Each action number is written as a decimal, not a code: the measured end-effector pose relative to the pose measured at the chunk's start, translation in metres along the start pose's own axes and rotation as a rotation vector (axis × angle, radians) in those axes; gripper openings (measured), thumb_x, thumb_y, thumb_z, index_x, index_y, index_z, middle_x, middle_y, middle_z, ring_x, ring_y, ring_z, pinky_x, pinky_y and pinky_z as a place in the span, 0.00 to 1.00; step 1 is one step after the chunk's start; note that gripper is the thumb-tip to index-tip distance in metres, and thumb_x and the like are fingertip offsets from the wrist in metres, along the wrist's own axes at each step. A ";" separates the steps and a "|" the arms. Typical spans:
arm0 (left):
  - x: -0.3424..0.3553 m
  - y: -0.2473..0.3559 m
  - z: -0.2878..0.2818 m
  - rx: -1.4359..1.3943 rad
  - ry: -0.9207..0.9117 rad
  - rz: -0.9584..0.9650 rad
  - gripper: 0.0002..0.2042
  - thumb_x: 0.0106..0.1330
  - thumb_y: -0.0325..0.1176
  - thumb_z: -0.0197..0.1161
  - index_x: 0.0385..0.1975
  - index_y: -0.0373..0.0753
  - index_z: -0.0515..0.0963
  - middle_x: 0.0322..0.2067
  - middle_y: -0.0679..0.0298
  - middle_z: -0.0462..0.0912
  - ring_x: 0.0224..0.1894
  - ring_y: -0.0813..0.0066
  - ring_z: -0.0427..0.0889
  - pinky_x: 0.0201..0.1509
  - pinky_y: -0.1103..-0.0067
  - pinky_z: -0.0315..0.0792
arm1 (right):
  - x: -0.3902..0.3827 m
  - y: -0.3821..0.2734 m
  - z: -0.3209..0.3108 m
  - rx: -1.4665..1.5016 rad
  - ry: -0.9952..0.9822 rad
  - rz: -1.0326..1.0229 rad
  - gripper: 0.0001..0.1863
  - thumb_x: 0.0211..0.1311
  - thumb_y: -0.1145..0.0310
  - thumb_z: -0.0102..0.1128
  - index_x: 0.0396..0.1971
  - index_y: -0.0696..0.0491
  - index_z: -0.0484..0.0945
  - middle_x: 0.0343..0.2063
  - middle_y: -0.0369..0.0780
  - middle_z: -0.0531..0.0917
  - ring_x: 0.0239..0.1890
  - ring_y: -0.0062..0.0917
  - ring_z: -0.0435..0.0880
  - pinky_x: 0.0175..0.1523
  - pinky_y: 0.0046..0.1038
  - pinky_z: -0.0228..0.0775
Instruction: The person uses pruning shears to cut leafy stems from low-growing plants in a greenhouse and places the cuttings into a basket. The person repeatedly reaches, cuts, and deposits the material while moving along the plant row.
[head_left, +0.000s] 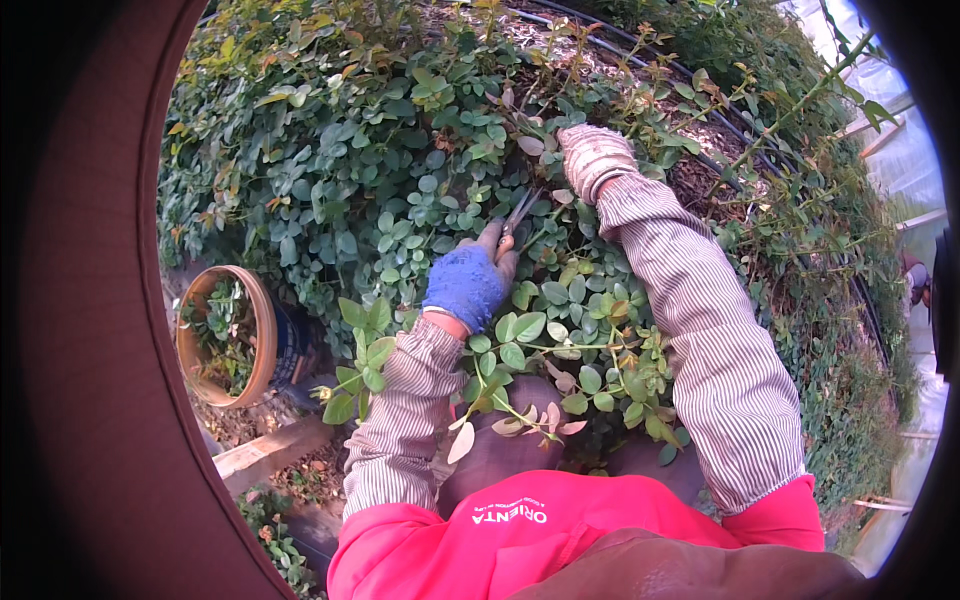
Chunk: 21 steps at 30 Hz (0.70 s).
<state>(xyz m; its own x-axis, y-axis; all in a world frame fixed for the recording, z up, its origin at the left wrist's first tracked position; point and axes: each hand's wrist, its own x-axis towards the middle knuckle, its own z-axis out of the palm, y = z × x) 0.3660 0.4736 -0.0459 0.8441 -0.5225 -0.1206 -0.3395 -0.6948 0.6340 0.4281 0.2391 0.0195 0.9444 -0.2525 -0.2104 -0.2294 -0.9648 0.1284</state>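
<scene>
My left hand (468, 282), in a blue-backed glove, is closed round the handles of pruning shears (519, 212). Their blades point up and to the right into the foliage, apart from my right hand. Farther up, my right hand (592, 157), in a dirty whitish glove, is curled among stems of the rose bushes (400, 130). Its fingers are turned into the leaves, so what they grip is hidden. Below both hands, a leafy shoot (590, 347) arches between my striped sleeves, across my lap.
A bucket (268, 335) with a tan rim stands at the left, holding leafy cuttings. A wooden board (270, 457) lies below it. Dark irrigation pipes (690, 75) run through the bed at the upper right, beside a long bare stem (810, 95). Pale plastic sheeting (895, 140) borders the right.
</scene>
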 end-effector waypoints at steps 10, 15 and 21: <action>-0.007 -0.031 0.013 -0.170 -0.019 -0.003 0.27 0.66 0.48 0.56 0.64 0.44 0.68 0.43 0.42 0.81 0.46 0.43 0.80 0.50 0.60 0.74 | -0.007 0.008 0.011 -0.077 0.072 -0.055 0.18 0.59 0.73 0.54 0.50 0.52 0.78 0.48 0.46 0.83 0.51 0.41 0.82 0.54 0.40 0.75; -0.006 -0.038 0.018 -0.192 -0.015 0.021 0.27 0.67 0.47 0.55 0.64 0.43 0.67 0.40 0.41 0.81 0.44 0.43 0.80 0.48 0.58 0.73 | -0.013 0.013 0.010 -0.008 0.134 0.006 0.21 0.53 0.75 0.59 0.50 0.51 0.78 0.46 0.45 0.83 0.50 0.44 0.81 0.54 0.39 0.74; -0.004 -0.049 0.026 -0.249 -0.007 0.032 0.25 0.66 0.46 0.55 0.61 0.41 0.70 0.38 0.41 0.81 0.42 0.42 0.81 0.47 0.57 0.73 | -0.031 0.028 0.026 0.152 0.186 0.001 0.24 0.49 0.73 0.67 0.50 0.54 0.78 0.45 0.50 0.83 0.49 0.44 0.82 0.54 0.39 0.75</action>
<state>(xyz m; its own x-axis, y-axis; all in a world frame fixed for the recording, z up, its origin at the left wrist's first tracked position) 0.3685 0.4963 -0.0964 0.8311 -0.5466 -0.1021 -0.2528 -0.5350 0.8061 0.3866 0.2184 0.0041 0.9680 -0.2497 -0.0263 -0.2503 -0.9679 -0.0222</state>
